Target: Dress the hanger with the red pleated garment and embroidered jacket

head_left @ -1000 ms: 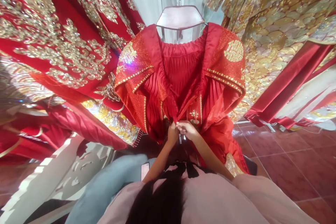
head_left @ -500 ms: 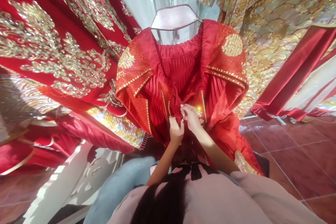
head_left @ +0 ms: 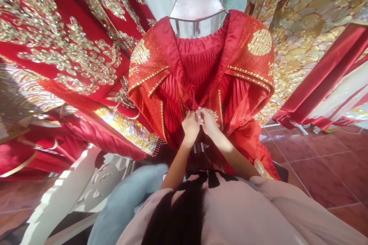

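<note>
Where racks of gold-embroidered gowns crowd both sides, a red robe hangs on a pale hanger straight ahead, its two front edges drawn together at centre. Left hand and right hand meet there, fingers pinched shut on the edges; what lies between the fingertips cannot be told. Risk, as judged: satin may slip from so small a pinch, gold stud trim may snag, and a downward tug may tip the robe off its hanger
</note>
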{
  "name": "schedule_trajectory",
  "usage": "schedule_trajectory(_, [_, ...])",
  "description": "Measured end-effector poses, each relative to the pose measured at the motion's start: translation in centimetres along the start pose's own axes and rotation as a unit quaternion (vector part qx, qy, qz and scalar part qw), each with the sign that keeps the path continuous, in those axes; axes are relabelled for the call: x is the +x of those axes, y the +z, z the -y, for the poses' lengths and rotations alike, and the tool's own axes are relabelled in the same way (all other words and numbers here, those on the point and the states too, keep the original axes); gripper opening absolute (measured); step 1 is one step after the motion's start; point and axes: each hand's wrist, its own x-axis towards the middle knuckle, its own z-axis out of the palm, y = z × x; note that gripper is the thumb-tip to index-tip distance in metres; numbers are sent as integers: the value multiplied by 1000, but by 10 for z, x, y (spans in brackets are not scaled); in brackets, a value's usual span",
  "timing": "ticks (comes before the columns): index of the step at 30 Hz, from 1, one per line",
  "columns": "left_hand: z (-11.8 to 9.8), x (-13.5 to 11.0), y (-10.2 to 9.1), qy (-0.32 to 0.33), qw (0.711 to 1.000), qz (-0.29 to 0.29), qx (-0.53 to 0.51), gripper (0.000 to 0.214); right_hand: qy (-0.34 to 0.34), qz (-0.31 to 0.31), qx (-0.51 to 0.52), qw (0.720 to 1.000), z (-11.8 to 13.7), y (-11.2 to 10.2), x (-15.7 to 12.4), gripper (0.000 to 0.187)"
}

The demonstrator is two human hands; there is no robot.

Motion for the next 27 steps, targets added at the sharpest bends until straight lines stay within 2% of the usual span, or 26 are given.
schedule_trajectory(3, [-12, -9, -5, -15, 1000, 9, 6, 20, -71, -35, -57, 995, 22, 17, 1, 19])
schedule_trajectory(6, [-25, -14, -11, -7, 1000, 17, 8, 21, -171, -33, -123, 977, 47, 32, -2, 27])
schedule_trajectory(9, [-28, -19, -15, 8, 1000, 19, 7, 22, -210, -13, -211, 955, 54, 31, -4, 30])
schedule_trajectory(12, [-22, -25, -16, 6, 1000, 7, -6, 23, -250, -15, -332, 909, 46, 17, -7, 36])
schedule_trajectory(14, [-18, -28, -16, 9, 1000, 1, -15, 23, -286, -51, -400, 869, 39, 9, -8, 38])
schedule_trajectory(17, [-17, -31, -19, 21, 999, 8, -29, 22, -312, -105, -468, 820, 36, 8, -7, 29])
schedule_trajectory(19, [-18, -31, -24, 26, 999, 14, -45, 21, -301, -93, -488, 814, 39, 11, -6, 19])
schedule_trajectory(23, [-13, -27, -32, 16, 997, 13, -76, 21, -281, -20, -484, 828, 43, 7, -15, 8])
schedule_trajectory(25, [-7, -27, -33, 16, 992, -9, -124, 22, -262, 36, -470, 842, 43, 0, -27, 9])
schedule_trajectory(27, [-1, -26, -36, 18, 977, -56, -207, 24, -232, 85, -454, 856, 40, -6, -40, 13])
